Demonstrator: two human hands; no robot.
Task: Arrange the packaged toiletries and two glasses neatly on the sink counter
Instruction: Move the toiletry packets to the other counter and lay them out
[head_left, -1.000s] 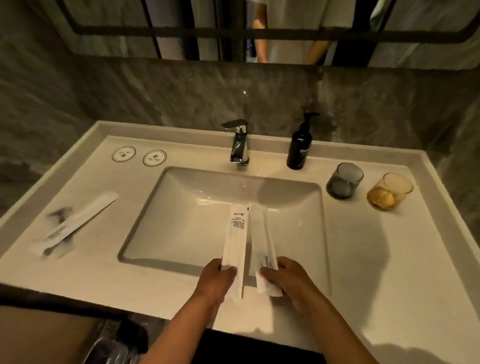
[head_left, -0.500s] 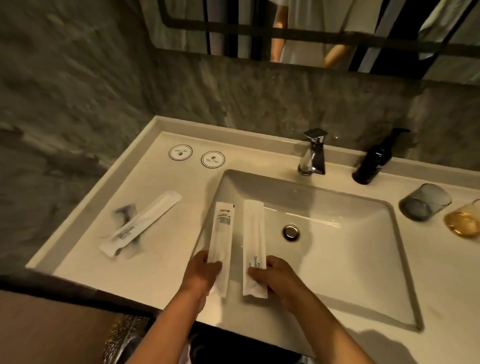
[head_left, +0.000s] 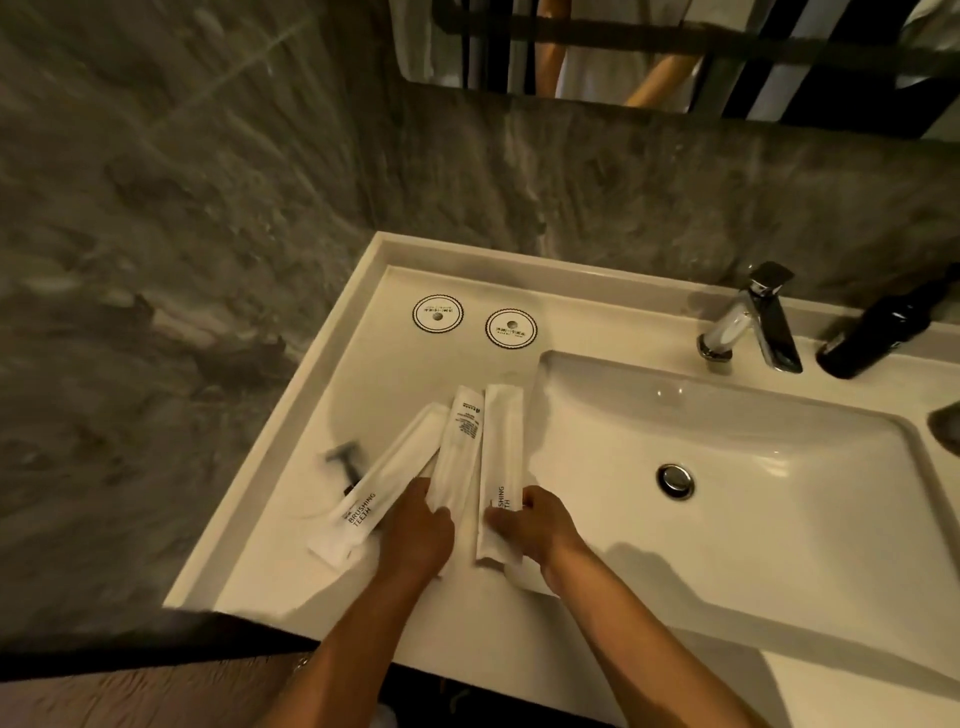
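Head view: the left hand (head_left: 415, 525) pinches the middle packet (head_left: 460, 457) at its near end, while the right hand (head_left: 530, 525) clamps fingers and thumb on the right packet (head_left: 500, 467), both pointing toward twelve o'clock, likely to line them up parallel. A third packet (head_left: 384, 483) lies at their nine o'clock, slanted, partly covering a razor (head_left: 345, 462). Both glasses are mostly out of frame.

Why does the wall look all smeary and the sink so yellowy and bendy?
Head view: the marble wall is streaked by motion blur; dim warm light tints the white counter; the wide lens bows its edges; small glints sit on the faucet.
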